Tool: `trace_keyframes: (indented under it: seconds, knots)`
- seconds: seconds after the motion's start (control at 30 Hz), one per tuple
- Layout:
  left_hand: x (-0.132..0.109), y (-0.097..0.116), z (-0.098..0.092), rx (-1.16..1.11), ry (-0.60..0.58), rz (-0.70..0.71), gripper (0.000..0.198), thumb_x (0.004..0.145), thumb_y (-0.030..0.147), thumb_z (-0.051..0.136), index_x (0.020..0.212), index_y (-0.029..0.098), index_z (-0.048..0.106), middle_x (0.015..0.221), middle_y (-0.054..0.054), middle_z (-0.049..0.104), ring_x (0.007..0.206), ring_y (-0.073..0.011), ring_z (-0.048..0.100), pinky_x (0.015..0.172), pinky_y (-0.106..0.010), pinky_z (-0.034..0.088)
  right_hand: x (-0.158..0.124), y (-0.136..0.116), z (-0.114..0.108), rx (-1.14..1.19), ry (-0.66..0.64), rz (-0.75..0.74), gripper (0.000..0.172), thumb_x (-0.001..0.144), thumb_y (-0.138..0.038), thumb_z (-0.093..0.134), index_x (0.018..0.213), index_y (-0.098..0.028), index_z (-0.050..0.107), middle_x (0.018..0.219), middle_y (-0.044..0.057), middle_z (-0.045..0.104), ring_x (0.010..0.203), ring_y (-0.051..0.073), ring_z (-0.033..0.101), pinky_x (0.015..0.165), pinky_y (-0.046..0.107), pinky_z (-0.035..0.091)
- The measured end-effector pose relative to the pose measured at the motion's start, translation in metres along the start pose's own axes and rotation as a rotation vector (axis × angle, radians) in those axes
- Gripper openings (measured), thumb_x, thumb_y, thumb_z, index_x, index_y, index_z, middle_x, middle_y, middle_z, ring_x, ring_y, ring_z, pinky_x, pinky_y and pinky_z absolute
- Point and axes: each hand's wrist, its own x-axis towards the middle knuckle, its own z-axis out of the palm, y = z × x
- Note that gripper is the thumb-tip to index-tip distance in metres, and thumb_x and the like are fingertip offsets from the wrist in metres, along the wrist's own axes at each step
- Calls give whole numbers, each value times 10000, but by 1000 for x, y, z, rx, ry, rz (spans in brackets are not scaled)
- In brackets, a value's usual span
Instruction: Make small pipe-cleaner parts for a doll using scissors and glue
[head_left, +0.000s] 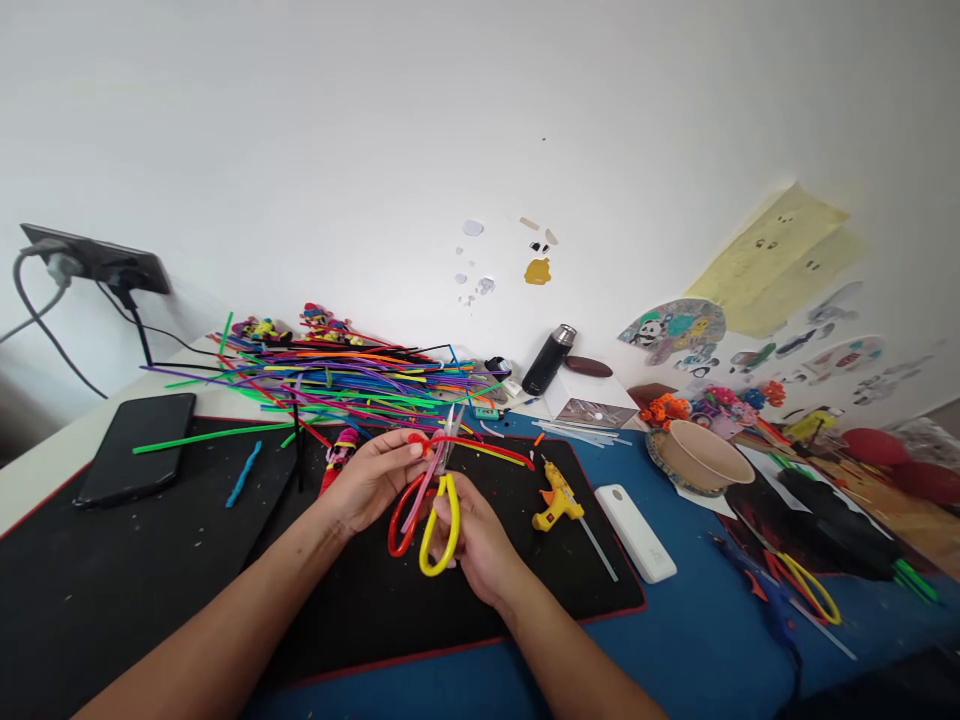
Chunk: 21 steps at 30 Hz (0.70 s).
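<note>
Pinching one end of a red pipe cleaner [480,442], the left hand [379,480] holds it pointing rightward, crosswise to scissors [445,485] in the curled grip of the right hand [478,540].

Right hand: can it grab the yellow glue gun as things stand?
Probably not yet: the right hand is taken up with the scissors. The way itself looks free, with just black mat seeming to lie between it and the glue gun.
</note>
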Motion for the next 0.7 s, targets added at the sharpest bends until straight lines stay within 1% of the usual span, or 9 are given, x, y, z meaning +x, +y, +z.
trace_keyframes:
  seconds: [0.1,0.23,0.3,0.37,0.43,0.53,0.63,0.7]
  knots:
    - [-4,0,5,-10,-27,-18,240,663,189,958,825,128,792,792,-74,788,722,-159,735,749,-237,602,1,7,5,-18,-19,-45,481,823,-508,830,1132,-223,597,676,-88,511,448,69,462,380,176,288]
    - [-7,-1,9,-3,-58,-58,222,692,197,932,855,144,791,800,-77,782,681,-177,724,665,-258,592,5,11,13,-38,-26,-94,507,835,-538,809,1173,-233,587,710,-58,605,439,84,499,385,189,332]
    - [-7,-1,9,-3,-54,-68,214,701,201,922,864,155,791,805,-71,780,674,-178,719,653,-266,592,7,10,16,-53,-18,-99,496,828,-531,812,1158,-229,600,738,-31,656,445,94,523,389,195,344]
    - [-5,1,7,-10,-20,-43,207,696,193,925,851,160,791,804,-60,779,709,-172,726,708,-264,606,6,7,16,-61,4,-77,475,813,-496,826,1143,-222,622,799,3,703,465,97,542,391,190,322]
    - [-3,3,4,-15,19,8,200,689,196,933,824,161,790,808,-56,780,785,-176,742,816,-275,619,4,4,12,-47,33,-41,482,807,-477,826,1167,-214,643,858,32,736,496,106,569,395,186,289]
    - [1,6,2,-25,42,60,187,700,235,930,779,163,777,821,-58,778,869,-202,752,961,-354,614,-3,1,0,18,69,-3,589,797,-514,821,1265,-197,656,864,52,751,514,119,583,409,191,289]
    - [6,11,7,-59,88,90,151,727,205,901,737,173,754,770,-28,757,830,-183,745,1060,-422,582,-8,1,-13,77,85,4,621,830,-556,786,1301,-169,665,876,72,761,485,105,551,410,199,310]
    - [15,16,15,-73,125,109,139,729,178,887,731,178,748,746,-13,751,807,-171,739,1084,-430,570,-11,0,-19,101,80,0,604,853,-553,771,1306,-170,663,892,79,764,487,105,555,413,199,318]
